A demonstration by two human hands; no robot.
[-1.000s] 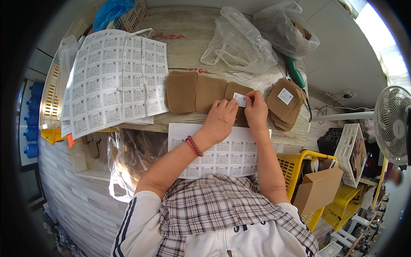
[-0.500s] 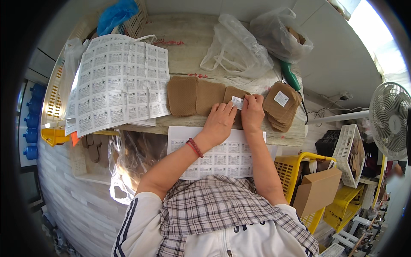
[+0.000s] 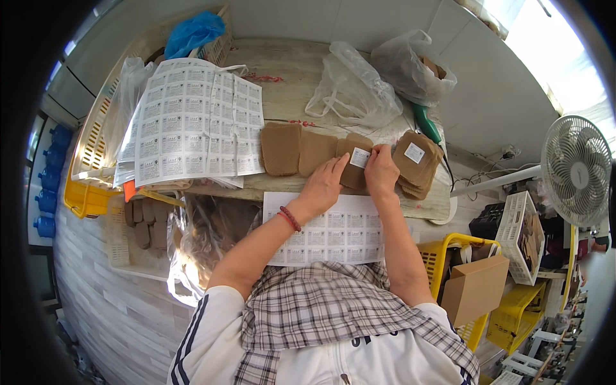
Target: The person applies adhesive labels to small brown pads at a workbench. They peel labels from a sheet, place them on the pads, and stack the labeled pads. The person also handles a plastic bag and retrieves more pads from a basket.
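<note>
A brown textured fabric pad [image 3: 355, 178] lies on the table in front of me with a white printed label [image 3: 360, 157] on its upper part. My right hand [image 3: 381, 172] bends its fingers in a pinch at the label's right edge. At the pad's left edge my left hand [image 3: 324, 185] rests with its fingers stretched out, holding nothing. Further left are more brown pads [image 3: 281, 149], some overlapping. To the right stands a stack of brown pads [image 3: 418, 168], its top one bearing a white label [image 3: 414, 153]. A sheet of labels [image 3: 324, 237] spans from the table edge to my lap.
Large label sheets [image 3: 186, 128] cover the table's left side. Clear plastic bags [image 3: 353, 90] and a green-handled tool [image 3: 426, 123] lie toward the back. A yellow basket [image 3: 431, 256] with a cardboard box [image 3: 475, 289] stands at right, near a white fan [image 3: 577, 170].
My left hand has drawn back leftward and down from the label, so more of the label and pad shows. My right hand stays at the label's right side. The whole view has shifted slightly.
</note>
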